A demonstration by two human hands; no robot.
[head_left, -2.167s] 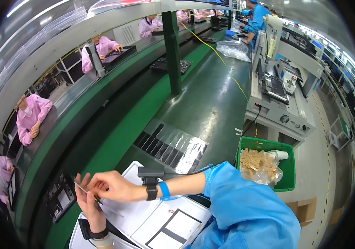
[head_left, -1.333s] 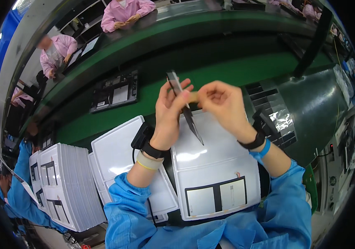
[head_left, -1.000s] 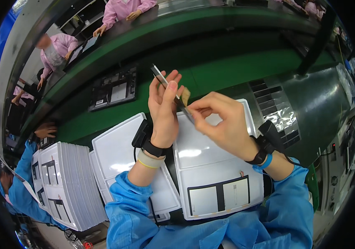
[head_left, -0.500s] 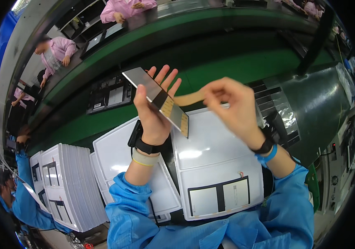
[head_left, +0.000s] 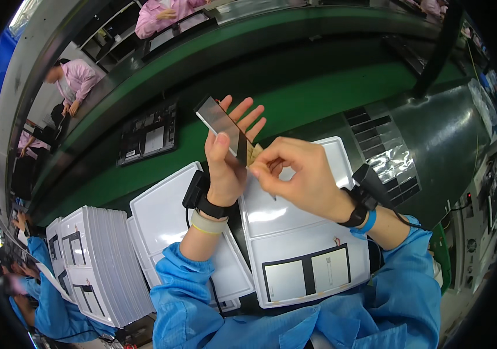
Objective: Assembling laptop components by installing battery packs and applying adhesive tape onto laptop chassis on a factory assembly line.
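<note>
My left hand (head_left: 225, 166) holds a flat battery pack (head_left: 220, 123), tilted, between its thumb and palm, with the other fingers stretched out behind it. The pack has silver-grey faces, a black band across its middle and tan adhesive strips (head_left: 252, 153) towards its lower end. At that end my right hand (head_left: 298, 174) is closed in a pinch, covering much of the strips; what its fingertips grip is hidden. Below, a white plastic tray (head_left: 272, 250) holds a similar battery pack (head_left: 329, 270) with two pale panels, a black frame and a small red lead.
Further white trays (head_left: 167, 198) lie to the left, beside a tall stack of trays (head_left: 109, 262) with packs in them. An open laptop chassis (head_left: 147, 136) rests on the green belt (head_left: 295, 104). Black strips on a sheet (head_left: 382, 145) lie at right. Co-workers sit nearby.
My right hand has moved left and down to the pack's lower end. The loose tan strip it was pulling no longer shows. The left hand and pack have shifted slightly right.
</note>
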